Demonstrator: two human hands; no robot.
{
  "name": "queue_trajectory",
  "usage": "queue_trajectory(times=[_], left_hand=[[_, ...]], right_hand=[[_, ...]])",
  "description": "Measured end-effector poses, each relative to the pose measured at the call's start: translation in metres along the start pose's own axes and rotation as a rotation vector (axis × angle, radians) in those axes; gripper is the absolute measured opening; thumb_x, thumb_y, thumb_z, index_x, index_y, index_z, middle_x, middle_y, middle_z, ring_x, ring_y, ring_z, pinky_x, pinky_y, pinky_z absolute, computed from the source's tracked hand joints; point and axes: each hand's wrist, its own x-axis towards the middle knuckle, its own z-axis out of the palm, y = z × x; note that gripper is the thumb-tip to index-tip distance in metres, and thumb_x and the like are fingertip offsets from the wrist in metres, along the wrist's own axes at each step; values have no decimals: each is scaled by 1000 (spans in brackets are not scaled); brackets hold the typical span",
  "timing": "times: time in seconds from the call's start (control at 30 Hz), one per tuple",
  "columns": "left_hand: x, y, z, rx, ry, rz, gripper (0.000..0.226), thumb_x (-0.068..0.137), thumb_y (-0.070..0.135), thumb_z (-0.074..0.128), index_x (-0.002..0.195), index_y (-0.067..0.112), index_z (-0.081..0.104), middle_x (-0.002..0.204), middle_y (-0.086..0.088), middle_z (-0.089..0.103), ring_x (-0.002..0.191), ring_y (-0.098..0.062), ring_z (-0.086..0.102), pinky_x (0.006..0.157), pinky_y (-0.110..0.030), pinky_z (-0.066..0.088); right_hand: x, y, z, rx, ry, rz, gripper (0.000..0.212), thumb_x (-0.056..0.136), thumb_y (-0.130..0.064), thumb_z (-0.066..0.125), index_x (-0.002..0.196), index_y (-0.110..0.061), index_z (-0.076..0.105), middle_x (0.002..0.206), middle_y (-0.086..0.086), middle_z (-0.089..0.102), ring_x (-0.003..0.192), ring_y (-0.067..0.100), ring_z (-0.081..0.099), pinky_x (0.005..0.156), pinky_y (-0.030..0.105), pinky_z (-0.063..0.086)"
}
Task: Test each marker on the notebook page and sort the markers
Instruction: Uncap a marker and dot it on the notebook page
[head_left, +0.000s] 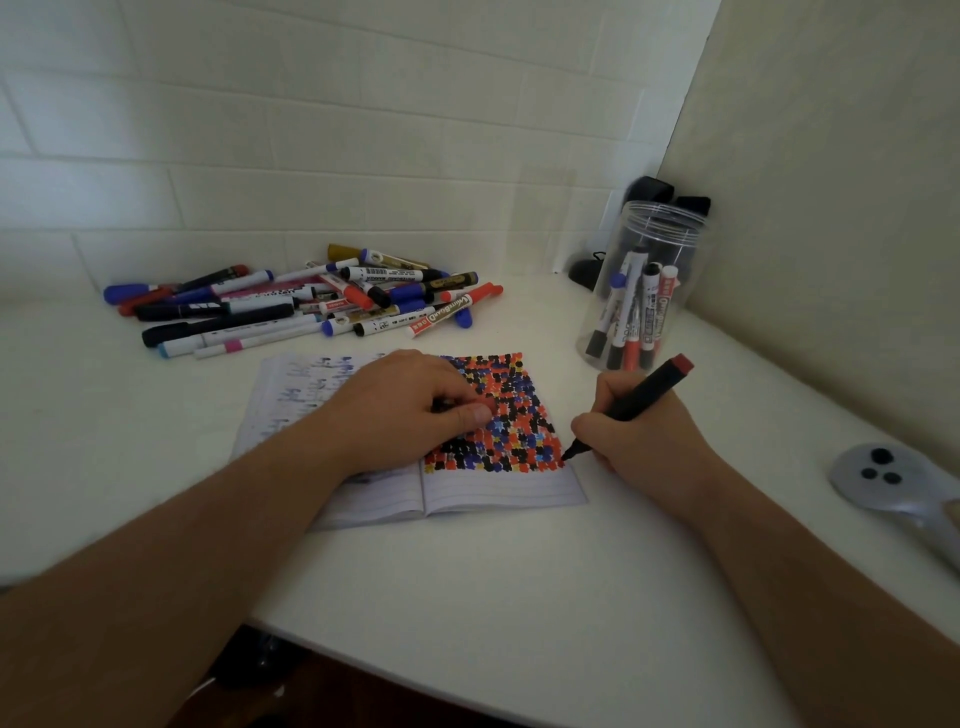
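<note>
My right hand (641, 434) grips a black marker (631, 410) with a red end, its tip touching the right edge of the notebook (498, 493) page — right at the lower right corner of the patch of red, black, blue and yellow marks (519, 415). The marker leans back to the right, its red end pointing up toward the jar. My left hand (410, 402) lies on the open notebook, palm down, fingers curled a little; between thumb and fingertips it seems to pinch a small red piece, though I cannot tell what that piece is. The notebook lies open on the white desk (467, 597), its left page showing faint blue writing.

Behind the notebook, to the left, a loose pile of markers (311, 301) lies on the desk against the tiled wall (260, 156) — blue, red, black, gold and pink caps mixed together. To the right, near the corner, a clear plastic jar (644, 291) stands upright with several markers in it, caps down. Some dark objects (670, 195) sit behind the jar, too blurred to name. At the far right edge of the desk lies a grey round-headed device (872, 473) with three dark spots on it.
</note>
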Motion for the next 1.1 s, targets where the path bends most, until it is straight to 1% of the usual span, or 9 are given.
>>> queue_trajectory(times=[0.13,0.23,0.37,0.5,0.6,0.7,0.87,1.0,1.1], left_hand=[[0,-1,1,-1,12,13,38,96,63,50,113,39,74,102,18,66,97,-4,58,88,-40,52],[0,-1,0,12,12,22,32,96,60,56,115,39,72,101,19,65,96,-3,55,87,-38,51],[-2,-2,1,1,43,19,34,94,57,62,121,38,70,107,19,67,99,-4,54,89,-35,49],[-3,-1,-1,-50,80,-6,37,90,54,70,124,38,70,111,17,70,100,-2,58,89,-30,50],[-4,-1,-1,-93,90,-16,41,87,56,73,124,41,70,114,21,70,103,2,59,91,-26,49],[-4,-1,-2,-127,97,4,39,85,54,74,122,41,72,111,26,68,98,10,57,88,-17,46],[-2,-3,-1,-113,104,38,38,85,54,75,121,41,73,111,24,71,99,8,58,82,-14,42],[-1,-3,0,-104,100,55,37,85,55,74,119,43,73,104,27,69,97,7,57,79,-15,42],[-1,-4,0,-85,94,77,35,86,58,71,117,44,73,99,26,70,94,4,58,78,-23,46]], right_hand=[[1,2,0,-28,-37,1,32,80,-2,73,61,-10,48,59,8,51,57,15,50,61,32,50],[3,1,0,36,-38,18,29,82,0,71,64,-6,49,59,7,49,54,12,48,57,27,48],[6,3,-7,464,12,59,24,85,3,73,76,-5,52,58,7,44,48,15,36,42,23,34],[4,2,-11,722,-123,16,20,74,-19,81,79,-11,63,60,7,45,50,17,35,44,25,28],[0,-1,-8,707,-240,35,20,81,-30,84,87,-13,75,69,12,58,59,20,50,52,28,40],[0,1,-8,777,-288,111,30,88,-32,59,94,-12,80,85,18,68,76,26,54,71,34,40],[0,2,-8,761,-312,118,46,88,-33,46,105,-9,80,98,25,70,94,39,43,74,37,38],[3,2,-6,705,-319,108,42,88,-29,46,107,-11,79,97,25,71,77,34,48,68,36,37],[4,-2,-2,598,-287,84,20,96,-18,48,104,-8,64,94,25,73,59,25,52,51,27,38]])
